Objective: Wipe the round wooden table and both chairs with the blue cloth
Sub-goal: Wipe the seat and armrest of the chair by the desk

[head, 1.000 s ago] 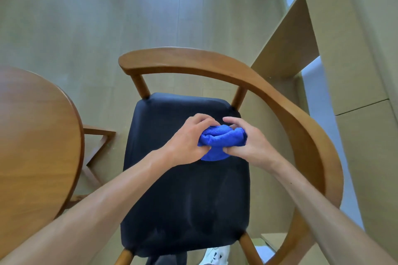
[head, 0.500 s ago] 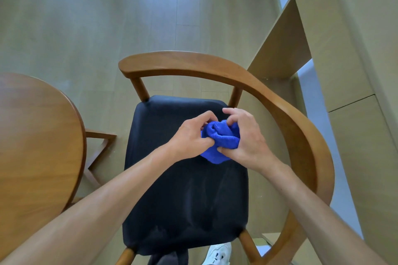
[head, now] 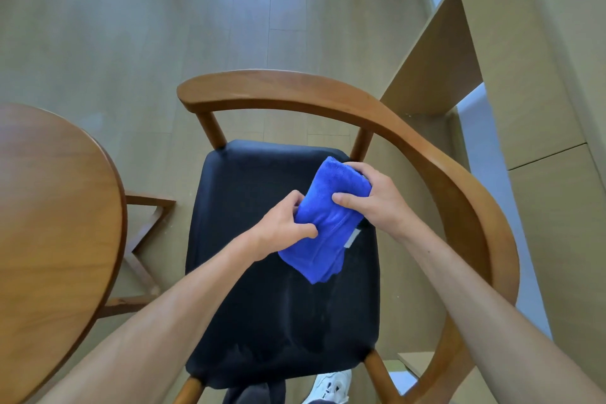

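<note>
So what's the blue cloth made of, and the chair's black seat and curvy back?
The blue cloth looks like fluffy microfibre or terry: soft, matte, with a small sewn-in label. The black seat seems to be padded fabric, dull with a fine weave, though I can't be sure. The curved backrest looks like solid wood with a smooth, slightly shiny finish; its grain lines show.

White shoe (head: pixel 329 385), pale cabinet (head: pixel 531 82)

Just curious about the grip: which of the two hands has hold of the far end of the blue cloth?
The right hand: it grips the blue cloth at its far end, near the chair's curved wooden backrest; the left hand pinches it midway.
</note>
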The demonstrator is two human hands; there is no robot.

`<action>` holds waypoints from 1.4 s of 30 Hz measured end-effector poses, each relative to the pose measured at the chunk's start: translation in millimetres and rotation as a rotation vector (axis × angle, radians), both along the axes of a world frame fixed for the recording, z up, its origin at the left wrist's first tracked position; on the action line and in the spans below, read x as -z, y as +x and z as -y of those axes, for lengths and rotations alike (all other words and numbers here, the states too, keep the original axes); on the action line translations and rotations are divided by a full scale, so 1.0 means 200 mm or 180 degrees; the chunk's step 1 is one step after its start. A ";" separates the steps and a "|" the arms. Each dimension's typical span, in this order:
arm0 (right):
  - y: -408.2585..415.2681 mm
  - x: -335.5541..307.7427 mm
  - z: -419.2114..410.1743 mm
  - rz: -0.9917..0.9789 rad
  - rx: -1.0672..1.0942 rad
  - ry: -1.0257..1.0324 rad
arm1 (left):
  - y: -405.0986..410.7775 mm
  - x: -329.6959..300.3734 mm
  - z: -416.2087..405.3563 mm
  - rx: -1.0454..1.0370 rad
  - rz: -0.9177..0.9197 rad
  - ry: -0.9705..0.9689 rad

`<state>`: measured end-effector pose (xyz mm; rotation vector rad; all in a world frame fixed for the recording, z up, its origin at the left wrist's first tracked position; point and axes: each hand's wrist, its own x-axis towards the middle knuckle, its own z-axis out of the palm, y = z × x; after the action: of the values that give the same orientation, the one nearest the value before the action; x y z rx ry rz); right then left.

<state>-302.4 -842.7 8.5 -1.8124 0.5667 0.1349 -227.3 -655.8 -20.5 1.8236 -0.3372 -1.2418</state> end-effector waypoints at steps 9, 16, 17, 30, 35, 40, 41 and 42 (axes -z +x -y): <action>0.05 0.50 -0.11 -0.1048 0.0499 -0.1023 | -0.09 0.43 -0.13 0.0153 0.0121 0.0894; 0.04 0.76 -0.47 -0.1410 0.0057 -0.2195 | 0.11 0.60 -0.38 0.0541 0.2595 0.1960; 0.07 0.79 -0.51 -0.1502 0.0206 -0.2202 | 0.16 0.63 -0.42 0.0592 0.2643 0.2156; -0.42 0.87 -0.80 0.0783 -0.2289 -0.3307 | 0.23 0.76 -0.61 0.0547 0.2236 0.2083; -0.24 0.83 -0.10 0.0538 -0.1913 -0.3501 | 0.23 0.77 -0.60 0.0543 0.2265 0.2126; -0.17 0.89 0.16 -0.0750 0.0359 -0.2978 | 0.22 0.80 -0.60 0.0509 0.2266 0.2163; -0.19 0.89 0.11 -0.0868 0.0711 -0.2759 | 0.23 0.79 -0.60 0.0522 0.2238 0.2164; -0.23 0.88 0.05 -0.0929 0.0953 -0.2604 | 0.23 0.79 -0.60 0.0543 0.2196 0.2168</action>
<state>-347.7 -852.1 -168.1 -2.4785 1.2209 -0.0523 -181.1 -535.0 -178.3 2.8579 -0.4896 -0.8401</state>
